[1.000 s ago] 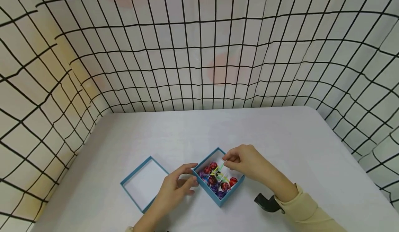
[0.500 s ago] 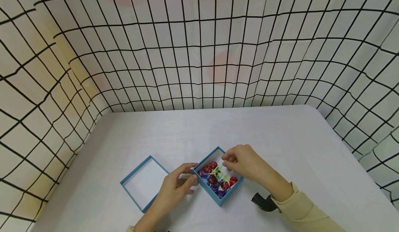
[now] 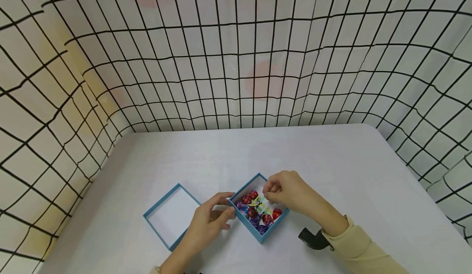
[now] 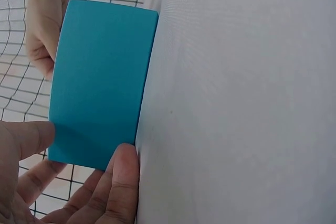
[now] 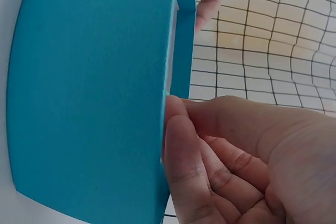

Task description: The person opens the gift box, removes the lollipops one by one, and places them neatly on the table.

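A blue open box [image 3: 246,223] with a white inside stands on the table, turned so one corner faces me. Several lollipops [image 3: 252,212] in red and purple wrappers lie in it, with pale green and yellow sticks toward the middle. My left hand [image 3: 205,221] holds the box's left corner, thumb on one side and fingers on the other; the left wrist view shows the thumb [image 4: 37,136] against the blue wall. Over the right part of the box, my right hand [image 3: 289,190] pinches a thin lollipop stick between thumb and forefinger; the fingers mostly hide it.
Left of the box lies the blue-rimmed lid [image 3: 171,216], white inside up, partly behind my left forearm. A curved black piece [image 3: 313,239] sits beside my right cuff. Black netting [image 3: 236,67] surrounds the white table [image 3: 313,151] at the back and sides.
The right hand has shifted very slightly to the left over the box, its fingers still pinched. The left hand, box and lid stay in place.
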Demonstrator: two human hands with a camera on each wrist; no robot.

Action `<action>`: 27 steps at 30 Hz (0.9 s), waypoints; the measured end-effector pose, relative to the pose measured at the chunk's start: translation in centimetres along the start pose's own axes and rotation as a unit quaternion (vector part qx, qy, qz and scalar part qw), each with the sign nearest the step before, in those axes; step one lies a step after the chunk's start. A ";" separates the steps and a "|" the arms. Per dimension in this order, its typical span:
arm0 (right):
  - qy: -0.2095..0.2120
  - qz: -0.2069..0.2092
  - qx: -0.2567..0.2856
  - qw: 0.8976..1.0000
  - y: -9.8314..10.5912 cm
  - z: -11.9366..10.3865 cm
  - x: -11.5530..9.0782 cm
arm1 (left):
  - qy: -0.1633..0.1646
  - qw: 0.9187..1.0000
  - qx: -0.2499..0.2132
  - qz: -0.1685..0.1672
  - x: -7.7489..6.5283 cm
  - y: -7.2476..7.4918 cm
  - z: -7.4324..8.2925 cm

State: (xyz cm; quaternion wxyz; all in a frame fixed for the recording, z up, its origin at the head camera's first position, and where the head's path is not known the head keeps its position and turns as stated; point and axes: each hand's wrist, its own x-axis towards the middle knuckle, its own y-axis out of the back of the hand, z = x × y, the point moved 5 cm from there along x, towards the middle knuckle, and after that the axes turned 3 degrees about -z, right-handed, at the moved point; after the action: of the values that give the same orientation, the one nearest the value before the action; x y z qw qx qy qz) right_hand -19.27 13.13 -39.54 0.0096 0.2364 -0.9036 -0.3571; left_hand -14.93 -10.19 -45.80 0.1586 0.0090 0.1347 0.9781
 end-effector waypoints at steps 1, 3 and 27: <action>0.003 -0.002 0.004 1.000 0.0 0.1 -0.1 | 0.001 1.000 -0.001 0.000 0.0 0.0 0.0; 0.010 -0.004 0.013 1.000 0.1 0.3 -0.1 | 0.003 1.000 -0.003 0.000 0.0 -0.1 0.0; 0.029 0.039 0.087 0.995 2.8 1.1 -2.1 | 0.014 1.000 -0.012 0.004 -0.1 -0.1 -0.1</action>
State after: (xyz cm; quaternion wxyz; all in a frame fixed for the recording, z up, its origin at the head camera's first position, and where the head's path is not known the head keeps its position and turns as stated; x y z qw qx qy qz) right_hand -18.78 16.47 -38.23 0.0290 0.2111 -0.9391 -0.2694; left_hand -14.81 -10.14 -45.87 0.1527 -0.0061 0.1249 0.9803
